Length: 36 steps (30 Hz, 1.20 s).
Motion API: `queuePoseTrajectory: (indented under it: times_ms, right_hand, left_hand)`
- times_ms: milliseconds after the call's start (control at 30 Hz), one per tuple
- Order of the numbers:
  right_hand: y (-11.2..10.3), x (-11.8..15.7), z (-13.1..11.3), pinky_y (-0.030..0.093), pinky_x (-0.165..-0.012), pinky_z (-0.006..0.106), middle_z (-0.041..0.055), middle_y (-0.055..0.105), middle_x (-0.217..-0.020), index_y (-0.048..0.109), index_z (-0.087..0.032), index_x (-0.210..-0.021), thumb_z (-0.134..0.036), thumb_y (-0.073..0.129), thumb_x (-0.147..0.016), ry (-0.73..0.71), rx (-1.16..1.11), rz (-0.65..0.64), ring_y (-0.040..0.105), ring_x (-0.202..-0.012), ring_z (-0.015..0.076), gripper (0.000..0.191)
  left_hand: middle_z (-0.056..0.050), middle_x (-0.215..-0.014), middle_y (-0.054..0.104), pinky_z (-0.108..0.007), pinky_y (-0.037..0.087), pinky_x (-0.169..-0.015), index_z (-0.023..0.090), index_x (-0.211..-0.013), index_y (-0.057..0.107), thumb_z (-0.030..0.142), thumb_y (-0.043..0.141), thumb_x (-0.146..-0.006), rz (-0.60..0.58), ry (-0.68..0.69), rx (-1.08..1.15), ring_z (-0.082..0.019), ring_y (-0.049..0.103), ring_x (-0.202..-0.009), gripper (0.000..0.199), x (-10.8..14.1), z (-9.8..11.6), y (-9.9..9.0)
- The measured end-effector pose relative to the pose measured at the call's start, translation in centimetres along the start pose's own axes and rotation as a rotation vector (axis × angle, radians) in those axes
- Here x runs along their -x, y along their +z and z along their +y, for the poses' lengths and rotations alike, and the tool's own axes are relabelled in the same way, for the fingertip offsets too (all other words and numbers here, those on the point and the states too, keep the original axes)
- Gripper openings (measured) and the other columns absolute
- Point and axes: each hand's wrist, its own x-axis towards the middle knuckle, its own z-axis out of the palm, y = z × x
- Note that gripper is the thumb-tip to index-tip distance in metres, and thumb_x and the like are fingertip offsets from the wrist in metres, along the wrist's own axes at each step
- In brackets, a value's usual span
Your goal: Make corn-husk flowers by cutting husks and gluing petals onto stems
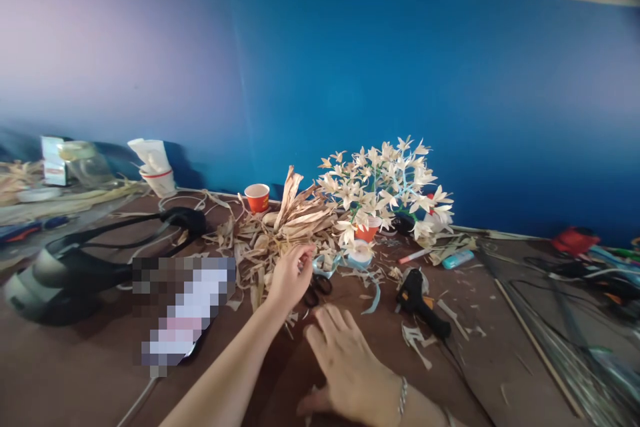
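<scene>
My left hand (293, 275) is over the edge of a heap of dry husk scraps (250, 253), its fingers curled together. Whether anything is between those fingertips I cannot make out. Just below and right of it lie black-handled scissors (320, 288). My right hand (347, 360), with a chain bracelet at the wrist, is palm down at the tabletop, fingers stretched out and holding nothing. Beyond both hands stands a bunch of cream husk flowers (383, 187) on thin stems. A roll of pale tape (361, 252) with a loose blue strip sits in front of it.
A black glue gun (423, 303) trails its cord at the right. Left are a phone (193, 313), blurred out, and a dark headset (60, 273). Paper cups (257, 199) line the back before a blue panel (350, 80). Thin rods (565, 340) lie far right.
</scene>
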Motion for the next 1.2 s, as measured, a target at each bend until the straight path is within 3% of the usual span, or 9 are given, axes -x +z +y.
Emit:
queuePoseTrajectory:
  times_ms: [167, 300, 367, 533, 633, 800, 900, 1033, 1200]
  right_hand:
    - [-0.6, -0.4, 4.0, 0.034, -0.088, 0.049, 0.0142, 0.050, -0.110, 0.053, -0.016, -0.107, -0.063, 0.066, -0.057, 0.176, 0.094, 0.193, 0.043, -0.104, 0.0331, 0.070]
    - [-3.2, -1.1, 6.7, 0.039, -0.082, 0.037, 0.0071, 0.058, -0.095, 0.060, -0.019, -0.091, -0.042, 0.053, -0.081, 0.217, -0.080, 0.219, 0.050, -0.094, 0.0233, 0.026]
    - [-3.9, -1.2, 7.4, 0.039, -0.080, 0.032, 0.0045, 0.061, -0.086, 0.063, -0.019, -0.082, -0.026, 0.051, -0.083, 0.232, -0.165, 0.179, 0.053, -0.088, 0.0194, 0.014]
    - [-2.9, -0.9, 7.3, 0.040, -0.077, 0.028, 0.0032, 0.063, -0.084, 0.066, -0.020, -0.067, -0.015, 0.063, -0.066, 0.229, -0.257, 0.040, 0.055, -0.087, 0.0198, 0.006]
    - [-1.7, -0.8, 6.6, 0.039, -0.081, 0.029, 0.0042, 0.061, -0.096, 0.064, -0.019, -0.067, -0.011, 0.064, -0.061, 0.205, -0.273, 0.108, 0.051, -0.096, 0.0213, 0.009]
    - [-1.5, -0.7, 6.7, 0.039, -0.078, 0.028, 0.0027, 0.060, -0.081, 0.059, -0.018, -0.060, -0.005, 0.059, -0.061, 0.185, -0.301, 0.169, 0.053, -0.086, 0.0185, 0.013]
    - [-2.3, -0.6, 7.9, 0.042, -0.072, 0.027, 0.0022, 0.061, -0.075, 0.059, -0.018, -0.065, -0.008, 0.056, -0.067, 0.264, -0.397, 0.271, 0.055, -0.077, 0.0166, 0.010]
    - [-3.2, -0.4, 9.7, 0.043, -0.063, 0.024, 0.0007, 0.062, -0.071, 0.059, -0.017, -0.074, -0.020, 0.052, -0.076, 0.377, -0.574, 0.418, 0.056, -0.066, 0.0144, 0.007]
    - [-3.0, -0.4, 9.3, 0.044, -0.066, 0.024, 0.0007, 0.062, -0.074, 0.059, -0.018, -0.078, -0.016, 0.053, -0.075, 0.306, -0.601, 0.428, 0.056, -0.069, 0.0140, 0.007]
  left_hand:
    - [-0.006, -0.091, 0.065, -0.027, 0.045, -0.077, 0.020, -0.091, 0.061, 0.013, 0.044, -0.077, -0.007, 0.010, 0.003, -0.018, 0.060, -0.084, 0.023, 0.2, 0.6, 0.0]
    - [-0.005, -0.086, 0.064, -0.027, 0.044, -0.077, 0.021, -0.081, 0.062, 0.012, 0.042, -0.078, -0.072, 0.066, 0.025, -0.019, 0.059, -0.085, 0.022, 0.3, 1.3, -0.1]
    - [-0.005, -0.085, 0.064, -0.028, 0.044, -0.077, 0.021, -0.080, 0.062, 0.012, 0.042, -0.078, -0.102, 0.100, 0.022, -0.019, 0.058, -0.085, 0.022, 0.4, 1.6, -0.1]
    - [-0.006, -0.087, 0.065, -0.031, 0.041, -0.082, 0.021, -0.082, 0.063, 0.014, 0.046, -0.078, -0.156, 0.163, -0.036, -0.021, 0.057, -0.088, 0.019, 0.6, 1.9, 0.2]
    - [-0.005, -0.087, 0.064, -0.032, 0.042, -0.081, 0.022, -0.083, 0.063, 0.014, 0.047, -0.078, -0.168, 0.172, -0.059, -0.020, 0.057, -0.087, 0.018, 0.7, 1.9, 0.4]
    - [-0.005, -0.087, 0.065, -0.032, 0.044, -0.079, 0.021, -0.084, 0.063, 0.013, 0.046, -0.079, -0.120, 0.167, -0.047, -0.020, 0.057, -0.086, 0.019, 0.6, 1.6, 0.3]
    - [-0.005, -0.086, 0.065, -0.032, 0.044, -0.079, 0.021, -0.084, 0.063, 0.014, 0.048, -0.078, -0.115, 0.173, -0.016, -0.019, 0.058, -0.086, 0.017, 0.7, 1.7, 0.4]
    - [-0.005, -0.085, 0.065, -0.030, 0.044, -0.078, 0.021, -0.084, 0.064, 0.017, 0.050, -0.079, -0.178, 0.162, 0.060, -0.018, 0.058, -0.084, 0.014, 1.1, 2.5, 1.0]
    - [-0.005, -0.084, 0.065, -0.029, 0.044, -0.077, 0.020, -0.090, 0.063, 0.021, 0.053, -0.081, -0.269, 0.165, 0.097, -0.018, 0.057, -0.082, 0.014, 1.8, 3.7, 1.6]
